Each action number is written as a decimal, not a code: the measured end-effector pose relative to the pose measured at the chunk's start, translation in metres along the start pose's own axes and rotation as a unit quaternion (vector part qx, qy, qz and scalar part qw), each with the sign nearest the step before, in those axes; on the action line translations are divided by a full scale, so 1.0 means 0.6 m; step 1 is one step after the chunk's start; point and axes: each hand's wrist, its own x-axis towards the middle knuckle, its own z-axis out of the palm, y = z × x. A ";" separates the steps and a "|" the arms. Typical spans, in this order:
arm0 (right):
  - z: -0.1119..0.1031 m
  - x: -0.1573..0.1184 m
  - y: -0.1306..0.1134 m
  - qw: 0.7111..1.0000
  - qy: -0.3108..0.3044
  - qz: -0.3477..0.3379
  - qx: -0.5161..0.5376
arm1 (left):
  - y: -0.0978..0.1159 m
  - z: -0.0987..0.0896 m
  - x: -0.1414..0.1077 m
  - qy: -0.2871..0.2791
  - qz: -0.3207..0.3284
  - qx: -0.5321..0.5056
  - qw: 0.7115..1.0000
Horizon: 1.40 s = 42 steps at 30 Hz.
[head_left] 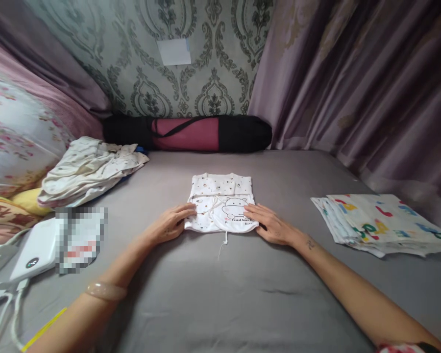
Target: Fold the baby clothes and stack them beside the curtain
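A small folded white baby garment [220, 189] lies on the grey sheet in front of me. It carries a dotted print, a cartoon animal with lettering, and thin white ties, one of which hangs past its near edge. My left hand [172, 223] rests at its left side, fingers stretched out and tips on the cloth. Against the right side lies my right hand [272, 223], its fingers likewise extended over the edge near the printed animal. Neither hand visibly lifts the cloth.
Rumpled white cloths [91, 169] sit at the left, by a floral pillow [22, 132]. Folded printed cloths [382, 223] lie at the right. A white power bank [36, 247] with cables is at the near left. A black and red bag [187, 133] lies along the wall.
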 end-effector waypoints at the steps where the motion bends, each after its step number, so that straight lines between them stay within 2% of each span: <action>1: 0.000 0.001 0.003 1.000 0.001 -0.004 0.012 | -0.004 -0.002 0.001 -0.004 0.001 -0.015 1.000; 5: -0.002 0.006 0.011 0.997 0.026 0.007 0.067 | -0.015 -0.010 0.005 0.008 -0.017 -0.082 0.996; 9: -0.016 0.022 0.016 0.989 0.063 0.054 0.119 | -0.010 -0.020 0.019 0.049 -0.090 -0.122 0.987; 14: -0.027 0.050 0.029 0.980 0.124 0.099 0.121 | 0.000 -0.021 0.050 0.134 -0.132 -0.149 0.971; 17: -0.018 0.067 0.043 0.972 0.184 0.119 0.089 | 0.002 -0.015 0.071 0.196 -0.149 -0.151 0.957; 21: 0.004 0.094 0.061 0.951 0.262 0.156 0.060 | 0.002 -0.005 0.100 0.251 -0.168 -0.152 0.941; 26: 0.021 0.136 0.072 0.923 0.314 0.212 0.058 | -0.016 0.020 0.138 0.308 -0.192 -0.171 0.916; 29: 0.023 0.160 0.077 0.911 0.313 0.265 0.046 | -0.034 0.036 0.160 0.329 -0.208 -0.169 0.905; 32: 0.025 0.179 0.084 0.905 0.285 0.316 0.020 | -0.048 0.046 0.179 0.325 -0.233 -0.146 0.905; 37: 0.028 0.197 0.088 0.891 0.195 0.408 -0.030 | -0.056 0.051 0.205 0.249 -0.326 -0.049 0.911; 42: 0.023 0.204 0.081 0.875 0.132 0.463 -0.058 | -0.052 0.050 0.221 0.177 -0.415 0.022 0.892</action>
